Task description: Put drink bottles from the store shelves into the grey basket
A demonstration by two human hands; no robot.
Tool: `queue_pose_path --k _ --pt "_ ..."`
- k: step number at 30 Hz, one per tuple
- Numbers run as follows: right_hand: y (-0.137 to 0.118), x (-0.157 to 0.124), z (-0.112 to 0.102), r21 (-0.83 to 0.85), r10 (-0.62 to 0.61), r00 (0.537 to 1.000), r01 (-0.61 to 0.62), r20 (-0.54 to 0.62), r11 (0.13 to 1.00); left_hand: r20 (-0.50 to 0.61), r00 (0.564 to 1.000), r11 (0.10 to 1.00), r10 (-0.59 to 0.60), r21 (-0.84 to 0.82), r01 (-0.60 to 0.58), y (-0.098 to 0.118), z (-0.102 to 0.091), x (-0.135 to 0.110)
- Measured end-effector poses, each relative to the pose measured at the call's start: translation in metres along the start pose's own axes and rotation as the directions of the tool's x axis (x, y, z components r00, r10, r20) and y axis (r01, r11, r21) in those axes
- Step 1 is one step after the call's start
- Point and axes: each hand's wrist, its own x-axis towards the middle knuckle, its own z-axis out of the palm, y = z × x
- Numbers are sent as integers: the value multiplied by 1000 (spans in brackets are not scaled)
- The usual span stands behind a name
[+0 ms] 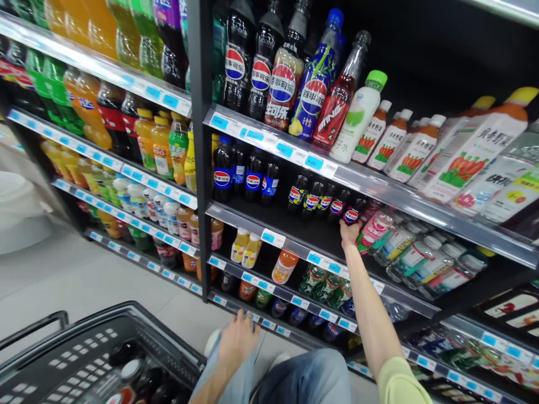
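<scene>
On the second shelf from the top, my right hand (350,231) is closed around the lower part of a dark cola bottle (351,215) with a red, white and blue label. Some of its fingers are hidden behind the bottle. To its left stands a row of similar small cola bottles (312,202); a pink-labelled bottle (374,229) is close on its right. My left hand (241,339) rests with fingers spread on my knee, holding nothing.
A dark shopping basket (126,314) with several bottles inside stands at lower left. Shelf edges with price tags (282,148) run above and below my right hand. A dark upright post (200,140) divides the shelving. Large juice bottles (475,151) lean at upper right.
</scene>
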Motion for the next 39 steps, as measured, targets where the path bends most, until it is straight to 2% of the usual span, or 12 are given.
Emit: queue_pose_path --k 5,12,16,19,22,26,29,33,37,39 --pt "-2 3 6 -46 101 995 -102 -24 994 12 1000 1000 -13 -5 13 -2 -2 0" --pt "-13 -8 -4 -75 71 997 -70 11 995 16 1000 1000 -13 -6 14 2 -8 -1" --pt "-20 -34 -13 -69 -6 997 11 72 998 -5 1000 1000 -5 -8 5 3 -5 -1" --pt "-26 -59 -25 -24 -124 990 126 62 992 -31 999 1000 4 -14 -5 0 0 0" --pt "-36 -86 -44 72 -255 965 251 62 965 -44 999 1000 6 -4 -6 -2 4 1" --pt "-42 -125 -79 180 -338 935 316 104 931 -19 1000 1000 -9 0 9 -1 4 2" --pt "-18 -160 -105 168 -419 903 400 97 901 -10 1000 1000 -9 -6 9 0 3 3" --pt "45 -223 -128 146 -464 860 442 212 885 -12 1000 1000 -9 -22 8 0 1 2" --pt "91 -303 -141 255 -413 791 330 452 909 -3 1000 999 0 -41 0 3 -2 -3" --pt "104 -342 -144 286 -335 788 210 517 935 17 1000 999 -9 -37 9 6 -2 -6"
